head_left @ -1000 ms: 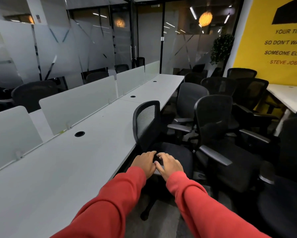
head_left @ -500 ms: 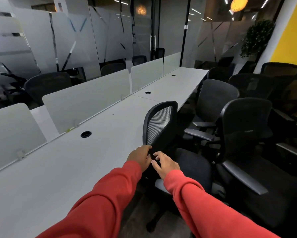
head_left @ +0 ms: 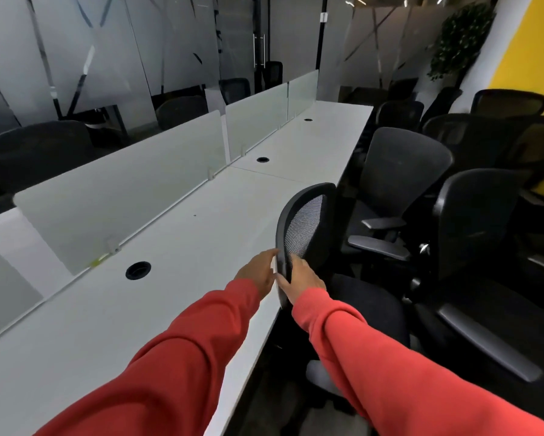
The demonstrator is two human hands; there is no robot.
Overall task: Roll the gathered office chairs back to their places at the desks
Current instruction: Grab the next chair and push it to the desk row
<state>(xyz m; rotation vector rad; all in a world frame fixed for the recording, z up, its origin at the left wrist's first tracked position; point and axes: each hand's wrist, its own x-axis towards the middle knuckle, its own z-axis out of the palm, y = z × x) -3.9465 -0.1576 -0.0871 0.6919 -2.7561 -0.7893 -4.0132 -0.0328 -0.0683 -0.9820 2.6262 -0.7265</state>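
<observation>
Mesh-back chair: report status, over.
Hands: left hand flat against backrest edge, right hand gripping frame. Target mesh-back chair side-on at desk edge, not tucked in. Beyond it, gathered chairs crowd close.

The base of the mesh chair (head_left: 308, 228) is lost behind the red sleeve (head_left: 374, 357). The yellow wall (head_left: 528, 51) runs off the right side, and the far chairs (head_left: 398, 116) blur darkly.

Frosted divider panels (head_left: 132, 196) mounted in row; black cable grommet (head_left: 138, 270) seen before nearest panel; potted plant (head_left: 456, 42) placed beside yellow wall (head_left: 528, 42); glass partition (head_left: 107, 42) behind
</observation>
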